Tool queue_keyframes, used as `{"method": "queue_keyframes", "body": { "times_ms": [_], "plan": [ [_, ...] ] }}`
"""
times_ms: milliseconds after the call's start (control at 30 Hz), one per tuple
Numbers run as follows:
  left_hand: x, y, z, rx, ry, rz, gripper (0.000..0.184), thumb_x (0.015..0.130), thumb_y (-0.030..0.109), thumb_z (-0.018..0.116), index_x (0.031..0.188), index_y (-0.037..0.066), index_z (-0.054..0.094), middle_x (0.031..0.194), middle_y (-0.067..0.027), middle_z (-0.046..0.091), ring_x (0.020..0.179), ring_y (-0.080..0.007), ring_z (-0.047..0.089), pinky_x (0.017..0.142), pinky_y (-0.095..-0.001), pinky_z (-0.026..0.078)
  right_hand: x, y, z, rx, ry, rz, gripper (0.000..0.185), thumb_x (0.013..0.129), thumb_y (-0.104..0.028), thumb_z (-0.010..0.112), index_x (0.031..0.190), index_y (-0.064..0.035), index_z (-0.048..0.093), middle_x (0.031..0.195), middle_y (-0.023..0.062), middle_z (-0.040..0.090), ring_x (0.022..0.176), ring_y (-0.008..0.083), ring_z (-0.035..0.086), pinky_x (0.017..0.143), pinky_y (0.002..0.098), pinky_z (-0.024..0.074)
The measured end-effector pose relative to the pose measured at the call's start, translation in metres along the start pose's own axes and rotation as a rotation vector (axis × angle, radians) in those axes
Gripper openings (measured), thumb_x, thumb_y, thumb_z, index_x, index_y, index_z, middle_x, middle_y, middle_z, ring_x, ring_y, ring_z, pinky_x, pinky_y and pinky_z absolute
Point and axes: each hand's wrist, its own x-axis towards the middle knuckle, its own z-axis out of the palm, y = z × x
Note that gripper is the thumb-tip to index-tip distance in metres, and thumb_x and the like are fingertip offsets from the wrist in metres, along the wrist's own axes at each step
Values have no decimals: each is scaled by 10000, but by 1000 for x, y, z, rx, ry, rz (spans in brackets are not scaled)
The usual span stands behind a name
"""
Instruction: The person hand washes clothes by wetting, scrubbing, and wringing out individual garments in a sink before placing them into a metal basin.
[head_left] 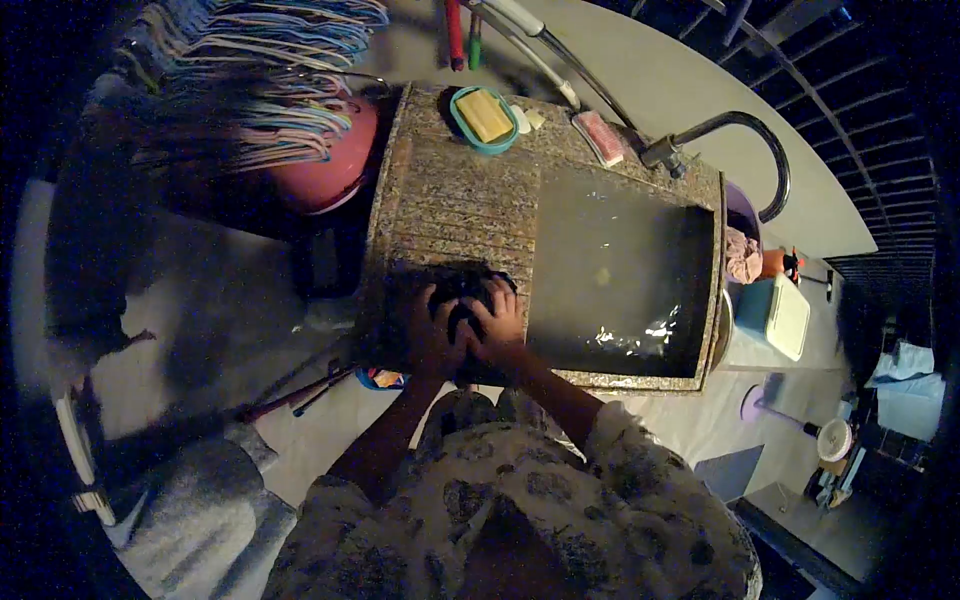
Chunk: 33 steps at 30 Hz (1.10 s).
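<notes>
Both my hands press on a dark bundle of cloth [460, 285] at the near end of the ribbed stone washboard [455, 195]. My left hand [438, 335] is on its left side, fingers curled into the fabric. Close beside it, my right hand [497, 322] grips the cloth with bent fingers. The bundle's shape and lower part are hidden by my hands and shadow. To the right, cloudy water fills the sink basin [620, 270]. At the board's far end, a yellow soap bar [484, 115] lies in a teal dish [490, 148].
A pink scrub brush [600, 138] lies near the curved faucet [735, 118] behind the basin. Many hangers [280, 60] hang at the upper left, by a pink basin [335, 165]. Right of the sink are a purple bucket [740, 205] and a white-lidded container [788, 318].
</notes>
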Motion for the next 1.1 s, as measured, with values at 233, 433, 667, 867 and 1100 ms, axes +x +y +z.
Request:
{"method": "queue_keyframes", "body": {
  "times_ms": [233,433,667,867,1100],
  "plan": [
    [-11,-51,72,206,-224,-111,304,925,289,552,1100,53,630,1262,-218,557,1226,-396,502,1015,-527,410,24,25,51,-116,-37,14,252,821,-288,658,989,-101,648,1094,135,578,1080,347,522,842,532,402],
    [-6,-81,97,240,-291,-157,353,954,320,510,1143,41,616,1270,-229,559,1227,-390,509,1021,-503,409,42,44,78,-116,59,15,236,784,-299,667,923,-108,672,957,80,599,933,301,557,732,512,397],
    [4,-93,109,236,-348,-269,411,988,356,461,1193,27,599,1280,-243,561,1228,-384,518,1027,-475,409,53,29,64,-158,-135,119,284,828,-321,618,1013,-123,701,1070,77,641,971,301,579,834,527,395],
    [76,-63,75,-109,-443,-694,462,1018,386,419,1236,15,584,1289,-254,563,1230,-378,525,1033,-451,408,66,19,10,47,-54,414,534,908,-509,491,824,-42,736,803,203,697,889,406,656,847,590,464],
    [107,159,59,-739,-426,-14,453,1068,373,385,1334,32,518,1367,-139,541,1272,-285,502,1092,-391,359,-25,119,-150,635,501,836,473,953,-375,500,784,60,578,627,205,491,608,222,516,618,439,450]
  ]
}}
